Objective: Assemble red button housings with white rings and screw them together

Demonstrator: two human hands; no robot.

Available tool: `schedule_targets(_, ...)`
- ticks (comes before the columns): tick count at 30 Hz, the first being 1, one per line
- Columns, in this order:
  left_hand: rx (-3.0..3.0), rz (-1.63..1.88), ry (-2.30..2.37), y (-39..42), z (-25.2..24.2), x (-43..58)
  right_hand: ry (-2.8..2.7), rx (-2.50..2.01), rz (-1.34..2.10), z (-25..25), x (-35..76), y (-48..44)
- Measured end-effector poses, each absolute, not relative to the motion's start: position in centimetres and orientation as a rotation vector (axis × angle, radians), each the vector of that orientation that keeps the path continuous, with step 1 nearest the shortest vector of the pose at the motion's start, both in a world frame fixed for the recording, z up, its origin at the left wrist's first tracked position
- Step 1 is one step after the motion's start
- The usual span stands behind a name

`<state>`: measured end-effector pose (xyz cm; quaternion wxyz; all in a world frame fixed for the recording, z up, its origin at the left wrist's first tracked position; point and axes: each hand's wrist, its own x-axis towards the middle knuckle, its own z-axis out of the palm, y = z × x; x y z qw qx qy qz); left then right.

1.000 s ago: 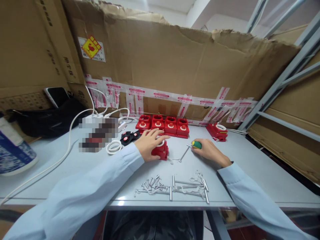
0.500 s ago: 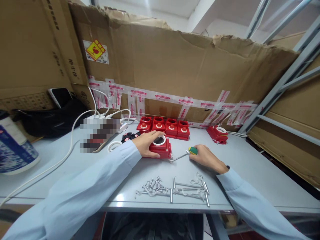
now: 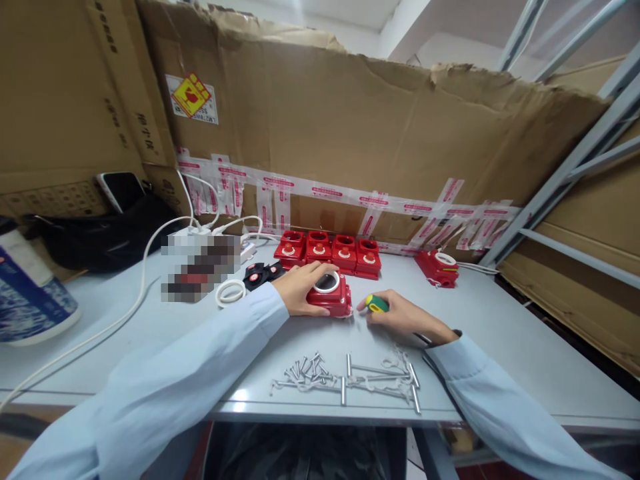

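My left hand (image 3: 301,290) is closed around the left side of a red box (image 3: 337,299) and steadies it on the table. A white ring (image 3: 327,282) frames the dark round window in the box's top. Just off the box's right end, my right hand (image 3: 400,313) grips a screwdriver (image 3: 377,305) by its green and yellow handle. Its index finger reaches toward the box, where something thin and pale is too blurred to make out. Nearer the front edge lie a pile of screws (image 3: 309,368) and several T-shaped metal rods (image 3: 375,371) with white cords.
Several red boxes (image 3: 344,253) stand in a row behind. Another red box (image 3: 437,268) is at the back right. White rings (image 3: 231,293) and black parts (image 3: 260,275) lie left of my left hand. A white cable (image 3: 135,303) crosses the table's left side, near a blue-and-white container (image 3: 35,287).
My right hand has moved left, closer to the held box, with the screwdriver in it. The metal rod that stretched between box and hand no longer shows clearly. My left hand keeps its grip.
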<state>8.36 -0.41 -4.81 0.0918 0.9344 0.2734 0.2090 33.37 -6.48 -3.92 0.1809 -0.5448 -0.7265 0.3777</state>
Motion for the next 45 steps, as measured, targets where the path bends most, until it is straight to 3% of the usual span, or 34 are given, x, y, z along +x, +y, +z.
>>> schedule_targets(15,2.815,0.441,0.936,-1.9,-4.7,9.9,-2.057,-1.48,0.906,-4.9,33.7,-5.7)
schedule_targets(35,2.846,0.468,0.91,-1.4,-5.5,10.2,-2.107,-1.514,0.625,-6.1,31.6,-6.1)
schedule_targets(45,2.853,0.467,0.94,-1.5,-5.6,10.3,-2.071,-1.485,0.612,-3.9,32.4,-5.8)
